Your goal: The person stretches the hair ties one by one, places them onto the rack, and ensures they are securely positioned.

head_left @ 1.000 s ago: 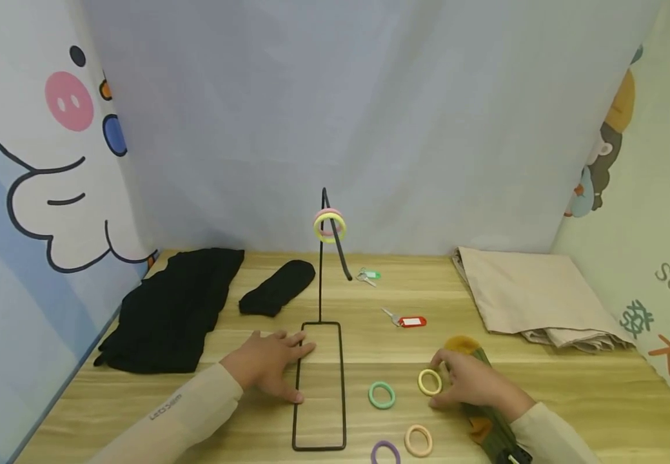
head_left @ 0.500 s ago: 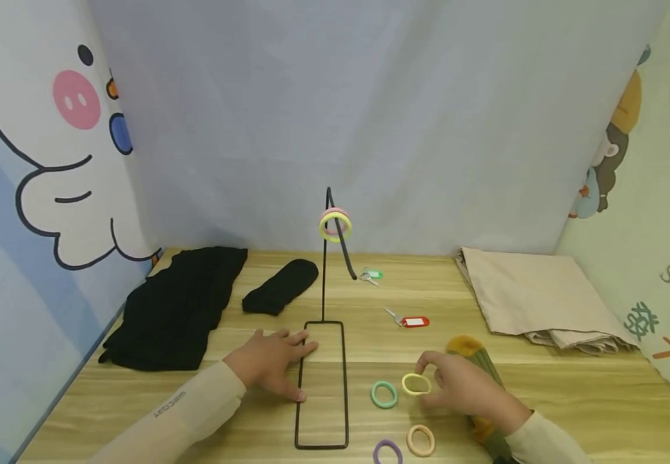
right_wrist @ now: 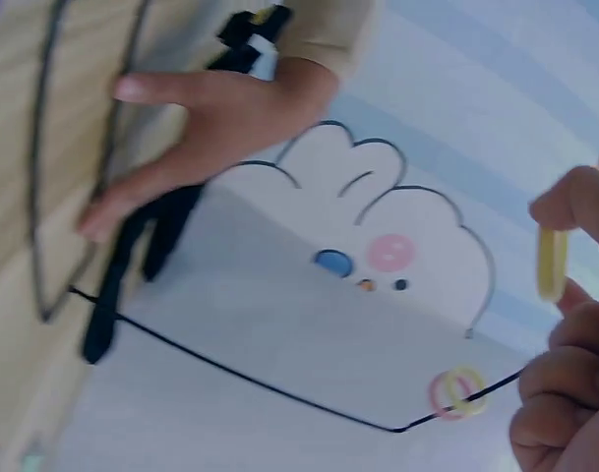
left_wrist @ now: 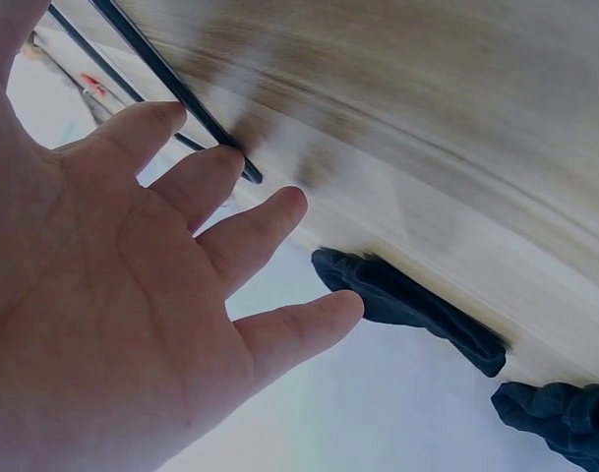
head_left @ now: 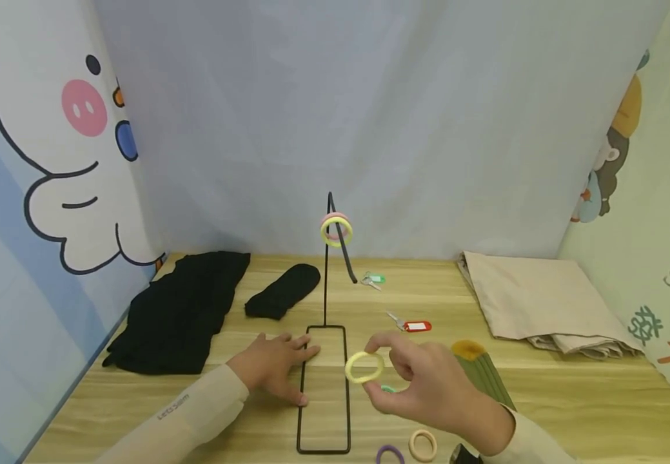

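My right hand (head_left: pixel 427 386) pinches a pale yellow ring (head_left: pixel 349 368) between thumb and index finger, raised above the table. In the right wrist view, that yellow ring (right_wrist: pixel 552 264) shows edge-on. A black wire stand (head_left: pixel 326 283) rises from a rectangular base; a pink ring (head_left: pixel 335 215) and another yellow ring (head_left: pixel 323 233) hang on its sloping arm. With fingers spread, my left hand (head_left: pixel 276 367) rests at the left side of the base, its thumb and fingertips over the wire. Partly hidden behind my right hand is a green ring (head_left: pixel 388 388). A peach ring (head_left: pixel 413 445) and a purple ring (head_left: pixel 389 448) lie nearer.
Black folded cloth (head_left: pixel 178 316) and a black sock (head_left: pixel 282 291) lie at the back left. Keys with a red tag (head_left: pixel 418 327) and a green tag (head_left: pixel 376 278) lie right of the stand. Beyond my right hand are an olive sock (head_left: pixel 488 377) and beige cloth (head_left: pixel 543 296).
My right hand has picked up the yellow ring from beside the olive sock and carried it left and up, close to the stand's base. My left hand has stayed in place.
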`<state>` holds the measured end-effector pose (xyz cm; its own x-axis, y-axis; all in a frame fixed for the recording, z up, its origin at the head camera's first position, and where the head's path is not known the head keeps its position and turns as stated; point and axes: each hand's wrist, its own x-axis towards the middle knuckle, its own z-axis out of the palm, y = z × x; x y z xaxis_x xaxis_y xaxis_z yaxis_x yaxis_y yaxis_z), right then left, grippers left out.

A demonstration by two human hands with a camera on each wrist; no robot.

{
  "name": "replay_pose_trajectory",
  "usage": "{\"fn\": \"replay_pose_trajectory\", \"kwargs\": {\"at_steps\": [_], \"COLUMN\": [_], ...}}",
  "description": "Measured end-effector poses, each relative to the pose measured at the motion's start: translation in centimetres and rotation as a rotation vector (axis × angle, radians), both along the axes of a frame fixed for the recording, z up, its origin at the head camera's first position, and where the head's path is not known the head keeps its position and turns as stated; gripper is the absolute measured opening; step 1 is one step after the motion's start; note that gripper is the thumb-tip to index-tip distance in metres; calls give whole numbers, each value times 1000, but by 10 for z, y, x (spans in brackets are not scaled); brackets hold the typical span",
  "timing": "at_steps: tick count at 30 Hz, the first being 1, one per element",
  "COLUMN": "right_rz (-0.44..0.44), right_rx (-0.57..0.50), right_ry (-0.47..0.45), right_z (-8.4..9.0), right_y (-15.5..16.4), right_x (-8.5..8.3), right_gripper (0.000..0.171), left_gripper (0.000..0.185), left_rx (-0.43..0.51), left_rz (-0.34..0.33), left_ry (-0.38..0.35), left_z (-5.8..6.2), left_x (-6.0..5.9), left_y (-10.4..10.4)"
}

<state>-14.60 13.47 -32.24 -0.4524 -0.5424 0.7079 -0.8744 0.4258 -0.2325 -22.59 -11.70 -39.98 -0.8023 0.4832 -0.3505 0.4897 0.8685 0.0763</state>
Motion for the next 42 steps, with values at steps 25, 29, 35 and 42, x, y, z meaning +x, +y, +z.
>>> {"fn": "replay_pose_trajectory", "kwargs": {"at_steps": [25, 29, 35, 42], "right_rz": [-247, -276, -327, -399], "right_rx": [-158, -135, -18, 225], "right_ry": [261, 229, 78, -166], "right_z": [46, 31, -5, -50], "right_y": [-39, -35, -21, -3], "right_x": [-94, -95, -86, -72], "right_gripper": [46, 48, 45, 43], "left_gripper": [90, 91, 91, 91], "left_rx": [18, 14, 12, 9], "left_rz": [-14, -13, 0, 2], "left_ry": [9, 22, 17, 6], "left_z": [-2, -2, 0, 1], "left_x": [3, 1, 1, 3], "left_y": [-2, -3, -1, 0]}}
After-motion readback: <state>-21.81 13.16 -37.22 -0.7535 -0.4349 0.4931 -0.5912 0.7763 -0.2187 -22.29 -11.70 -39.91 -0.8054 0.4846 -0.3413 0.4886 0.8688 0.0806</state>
